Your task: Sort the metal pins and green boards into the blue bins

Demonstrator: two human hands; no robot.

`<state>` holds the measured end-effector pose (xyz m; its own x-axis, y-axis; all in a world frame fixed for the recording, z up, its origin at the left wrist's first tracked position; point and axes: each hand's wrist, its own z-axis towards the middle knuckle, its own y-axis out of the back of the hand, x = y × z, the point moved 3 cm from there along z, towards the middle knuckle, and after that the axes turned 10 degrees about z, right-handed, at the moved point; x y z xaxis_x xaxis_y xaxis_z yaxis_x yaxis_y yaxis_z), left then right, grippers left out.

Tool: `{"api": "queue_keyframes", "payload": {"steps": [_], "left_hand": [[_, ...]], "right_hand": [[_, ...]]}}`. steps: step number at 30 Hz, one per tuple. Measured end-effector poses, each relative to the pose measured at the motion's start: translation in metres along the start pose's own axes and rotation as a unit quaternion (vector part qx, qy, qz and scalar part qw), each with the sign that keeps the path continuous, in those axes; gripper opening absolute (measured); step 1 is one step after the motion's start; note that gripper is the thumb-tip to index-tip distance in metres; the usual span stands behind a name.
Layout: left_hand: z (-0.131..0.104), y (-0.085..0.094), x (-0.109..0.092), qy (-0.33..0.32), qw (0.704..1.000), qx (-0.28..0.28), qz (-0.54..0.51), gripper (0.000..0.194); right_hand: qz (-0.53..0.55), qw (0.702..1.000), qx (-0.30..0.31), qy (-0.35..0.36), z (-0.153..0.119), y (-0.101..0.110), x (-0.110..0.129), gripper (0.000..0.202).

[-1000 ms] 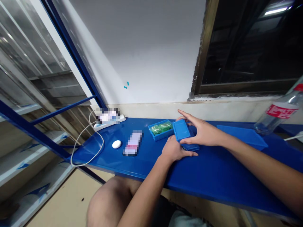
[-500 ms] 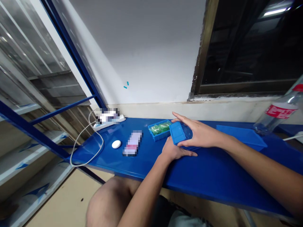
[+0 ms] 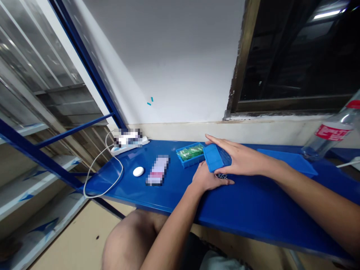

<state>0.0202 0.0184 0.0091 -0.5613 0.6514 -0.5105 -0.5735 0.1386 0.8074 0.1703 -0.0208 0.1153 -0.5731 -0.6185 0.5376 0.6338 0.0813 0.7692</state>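
My right hand (image 3: 243, 159) grips a small blue box (image 3: 214, 158), tilted so that its flat side faces me. Below it, my left hand (image 3: 206, 178) rests low over the table, palm up with the thumb stretched to the right. Small dark and silvery pieces (image 3: 221, 176) show between the box and my left thumb; their exact shape is too small to tell. Just left of the hands stands a blue tray (image 3: 192, 161) with green packets (image 3: 191, 151) in it.
On the blue table (image 3: 242, 210) lie a phone (image 3: 158, 170), a white oval object (image 3: 138, 171) and a power strip (image 3: 129, 148) with a looping cable. At right are a larger blue bin (image 3: 295, 162) and a plastic bottle (image 3: 332, 133).
The blue box has tipped further and shifted slightly right in my right hand. Small silvery pieces now show under it by my left thumb. My left hand has hardly moved.
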Motion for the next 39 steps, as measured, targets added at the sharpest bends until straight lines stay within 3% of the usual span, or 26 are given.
{"api": "queue_keyframes", "payload": {"steps": [7,14,22,27,32,39], "left_hand": [[-0.002,-0.004,-0.003,-0.051,0.997,-0.018,0.061,0.093],[-0.003,-0.003,-0.003,-0.062,0.994,-0.016,0.084,0.087],[-0.002,-0.003,-0.005,-0.055,0.992,0.002,0.111,0.092],[-0.002,-0.006,-0.002,-0.057,0.990,0.012,0.125,0.092],[-0.002,-0.008,-0.001,-0.056,0.989,0.012,0.136,0.096],[-0.003,-0.009,0.000,-0.053,0.989,0.018,0.137,0.097]], "right_hand": [[-0.017,1.000,0.012,0.018,-0.002,0.003,0.004,0.119],[-0.020,0.999,0.028,0.040,-0.004,0.007,0.006,0.113],[-0.060,0.997,0.007,0.051,-0.007,0.021,0.008,0.109],[-0.116,0.991,-0.037,0.061,-0.007,0.038,0.008,0.106],[-0.192,0.974,-0.082,0.092,-0.008,0.056,0.001,0.088],[-0.185,0.970,-0.154,0.044,-0.012,0.067,-0.033,0.060]]}}
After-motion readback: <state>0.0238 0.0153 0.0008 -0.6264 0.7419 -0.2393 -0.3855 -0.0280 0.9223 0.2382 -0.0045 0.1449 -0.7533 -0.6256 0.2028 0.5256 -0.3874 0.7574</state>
